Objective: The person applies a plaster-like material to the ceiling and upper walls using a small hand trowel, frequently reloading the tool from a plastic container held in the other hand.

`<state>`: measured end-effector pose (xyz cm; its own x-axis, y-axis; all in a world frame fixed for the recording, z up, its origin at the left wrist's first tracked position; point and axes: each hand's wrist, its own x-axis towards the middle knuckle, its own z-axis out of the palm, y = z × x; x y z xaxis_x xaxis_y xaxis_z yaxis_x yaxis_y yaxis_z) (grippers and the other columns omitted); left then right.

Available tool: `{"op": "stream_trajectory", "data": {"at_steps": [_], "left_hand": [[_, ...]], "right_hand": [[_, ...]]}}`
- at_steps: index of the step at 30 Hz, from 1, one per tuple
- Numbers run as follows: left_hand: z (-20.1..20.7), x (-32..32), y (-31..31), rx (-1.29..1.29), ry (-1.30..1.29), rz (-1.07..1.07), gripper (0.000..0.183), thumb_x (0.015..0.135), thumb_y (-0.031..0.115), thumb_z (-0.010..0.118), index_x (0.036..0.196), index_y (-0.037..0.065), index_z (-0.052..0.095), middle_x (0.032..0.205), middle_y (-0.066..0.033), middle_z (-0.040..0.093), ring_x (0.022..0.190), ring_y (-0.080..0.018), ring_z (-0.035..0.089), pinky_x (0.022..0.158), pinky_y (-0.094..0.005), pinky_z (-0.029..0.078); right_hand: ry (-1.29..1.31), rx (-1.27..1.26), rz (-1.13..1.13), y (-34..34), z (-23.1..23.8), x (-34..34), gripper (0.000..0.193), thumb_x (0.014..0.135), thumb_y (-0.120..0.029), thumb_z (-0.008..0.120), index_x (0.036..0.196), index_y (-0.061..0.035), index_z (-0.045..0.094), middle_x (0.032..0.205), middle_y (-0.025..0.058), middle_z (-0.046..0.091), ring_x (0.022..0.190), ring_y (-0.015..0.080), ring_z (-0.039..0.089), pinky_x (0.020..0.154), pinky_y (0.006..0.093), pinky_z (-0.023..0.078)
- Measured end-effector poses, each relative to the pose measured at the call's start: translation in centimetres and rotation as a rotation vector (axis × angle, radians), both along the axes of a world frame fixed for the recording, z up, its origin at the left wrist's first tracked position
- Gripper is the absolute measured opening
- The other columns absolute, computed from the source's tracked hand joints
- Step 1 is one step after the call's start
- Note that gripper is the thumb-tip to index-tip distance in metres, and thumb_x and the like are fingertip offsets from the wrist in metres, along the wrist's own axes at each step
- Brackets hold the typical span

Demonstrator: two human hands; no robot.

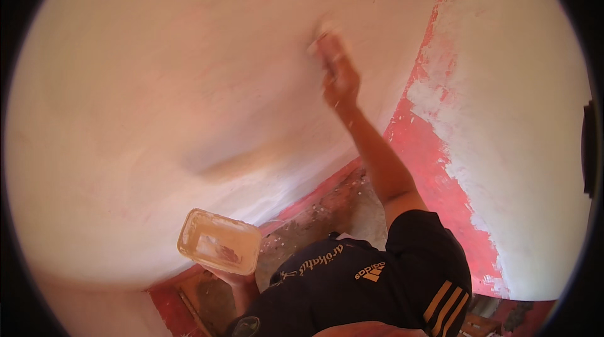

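Note:
My right hand (343,88) is raised against the wall in front, its fingers closed round the handle of what looks like a paintbrush (326,36). Motion blurs the brush, whose pale end meets the wall surface (220,54). Low on the left, my left hand (229,276) holds up a rectangular plastic tub (184,239) from underneath. Most of that hand's fingers are hidden behind the tub. Pale, wet-looking residue coats the tub's inside, with a reddish-brown patch at its bottom.
A second wall (522,148) meets the first at a corner on the right, its whitish coat ending raggedly over red paint (434,173). Red also runs along the wall's foot. Below, the floor (343,211) is dark and spotted with pale splashes.

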<state>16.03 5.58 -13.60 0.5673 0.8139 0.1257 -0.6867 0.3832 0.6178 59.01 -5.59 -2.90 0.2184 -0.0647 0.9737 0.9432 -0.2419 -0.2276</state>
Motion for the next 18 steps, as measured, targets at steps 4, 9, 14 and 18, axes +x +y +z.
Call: {"op": "stream_trajectory", "data": {"at_steps": [4,9,14,18], "left_hand": [[1.0,-1.0,-0.5,0.028,0.025,-0.079,0.078,0.095,0.073,0.042,0.144,0.013,0.045,0.129,-0.0088,0.059,0.111,-0.0281,0.062,0.091,-0.0457,0.055],[0.5,-1.4,0.3,0.03,0.051,-0.123,0.086,0.09,0.08,0.041,0.142,0.012,0.048,0.131,-0.0096,0.059,0.115,-0.0295,0.06,0.097,-0.0472,0.052],[-0.3,-2.1,0.7,-0.015,0.086,-0.105,0.087,0.09,0.081,0.041,0.142,0.012,0.048,0.13,-0.0095,0.059,0.115,-0.0299,0.061,0.096,-0.0473,0.053],[-0.4,-2.7,1.1,-0.036,0.08,-0.146,0.087,0.09,0.081,0.04,0.142,0.012,0.048,0.13,-0.0093,0.059,0.115,-0.0297,0.061,0.096,-0.0469,0.053]], "right_hand": [[-0.001,-0.111,0.248,-0.9,-4.5,-4.8,0.037,0.103,-0.009,0.041,0.129,-0.0061,0.066,0.13,0.0141,0.067,0.127,0.031,0.061,0.108,0.04,0.047],[0.397,0.527,0.292,-6.0,2.0,4.3,0.04,0.107,-0.025,0.047,0.139,-0.0017,0.056,0.097,0.0008,0.064,0.072,0.0086,0.056,0.059,0.022,0.048],[0.063,0.226,-0.038,0.3,5.8,-0.6,0.043,0.103,-0.014,0.044,0.144,-0.0073,0.054,0.14,0.011,0.061,0.113,0.0238,0.068,0.091,0.0322,0.056],[-0.027,-0.14,0.44,4.8,-0.8,-12.5,0.036,0.104,-0.005,0.041,0.135,-0.0006,0.061,0.136,0.0154,0.063,0.128,0.0312,0.06,0.106,0.0406,0.049]]}}
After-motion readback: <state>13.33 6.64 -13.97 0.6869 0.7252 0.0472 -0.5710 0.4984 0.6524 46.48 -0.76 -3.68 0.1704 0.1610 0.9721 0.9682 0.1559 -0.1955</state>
